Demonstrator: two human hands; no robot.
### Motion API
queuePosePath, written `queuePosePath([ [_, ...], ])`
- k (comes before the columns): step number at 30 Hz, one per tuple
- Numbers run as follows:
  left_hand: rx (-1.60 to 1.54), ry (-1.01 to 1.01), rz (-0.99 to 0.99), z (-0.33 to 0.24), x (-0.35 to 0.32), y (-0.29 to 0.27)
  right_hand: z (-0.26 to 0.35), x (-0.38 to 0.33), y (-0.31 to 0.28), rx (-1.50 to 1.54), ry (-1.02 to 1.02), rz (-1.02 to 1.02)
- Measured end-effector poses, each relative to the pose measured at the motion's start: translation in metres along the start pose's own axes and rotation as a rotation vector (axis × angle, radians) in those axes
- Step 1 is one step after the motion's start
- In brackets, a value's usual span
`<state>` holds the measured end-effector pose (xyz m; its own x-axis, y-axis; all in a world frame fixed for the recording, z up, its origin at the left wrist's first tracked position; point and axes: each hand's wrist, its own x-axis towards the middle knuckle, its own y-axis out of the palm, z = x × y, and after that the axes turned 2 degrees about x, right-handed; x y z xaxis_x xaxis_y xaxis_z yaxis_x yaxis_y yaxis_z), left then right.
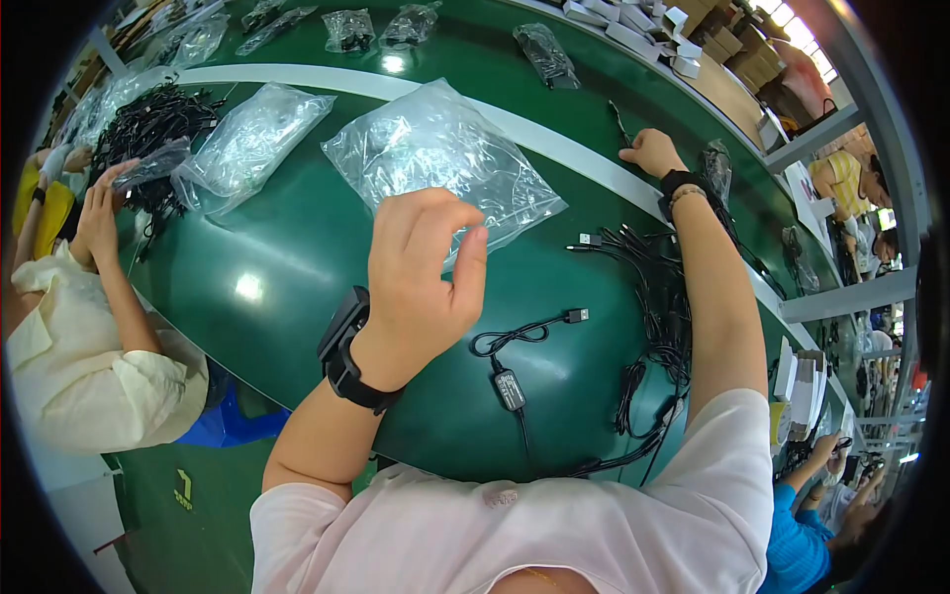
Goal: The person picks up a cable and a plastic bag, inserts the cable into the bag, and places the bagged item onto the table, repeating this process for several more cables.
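Note:
My left hand (421, 272) is raised over the table in front of a large clear plastic bag (435, 148). Its fingers are curled, the thumb tip close to the index finger; nothing shows between them. Far to the right, my right hand (655, 154) pinches the end of a short black cable (619, 123) over the green strip beyond the white rail. Below, between my arms, lies a single black USB cable (510, 388) with a small labelled box in its line. Beside my right forearm is a heap of black USB cables (658, 317).
Another clear bag (252, 144) and a tangled pile of black cables (148, 139) lie to the left, where a co-worker's hand (96, 223) holds a small bag. Bagged items (546, 54) dot the far green strip. A curved white rail (544, 134) divides it from the table.

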<state>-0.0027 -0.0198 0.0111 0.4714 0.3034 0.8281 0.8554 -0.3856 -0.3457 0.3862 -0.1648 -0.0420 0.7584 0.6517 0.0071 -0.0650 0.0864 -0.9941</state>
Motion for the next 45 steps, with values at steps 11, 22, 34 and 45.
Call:
queuePosePath([
  [11,-0.813,-0.819,0.518,-0.014,-0.019,0.017,0.056,-0.104,-0.179,0.85,-0.253,-0.735],
  [22,-1.847,-0.899,0.124,-0.057,0.037,0.031,0.097,-0.26,-0.162,1.416,-0.449,-0.603],
  [34,-1.364,-0.946,-0.32,-0.024,0.036,0.02,0.057,-0.271,-0.1,1.469,0.021,-0.331],
  [45,-1.159,-0.875,0.652,-0.037,0.014,0.062,0.092,-0.249,-0.104,1.775,-0.208,-0.029],
])
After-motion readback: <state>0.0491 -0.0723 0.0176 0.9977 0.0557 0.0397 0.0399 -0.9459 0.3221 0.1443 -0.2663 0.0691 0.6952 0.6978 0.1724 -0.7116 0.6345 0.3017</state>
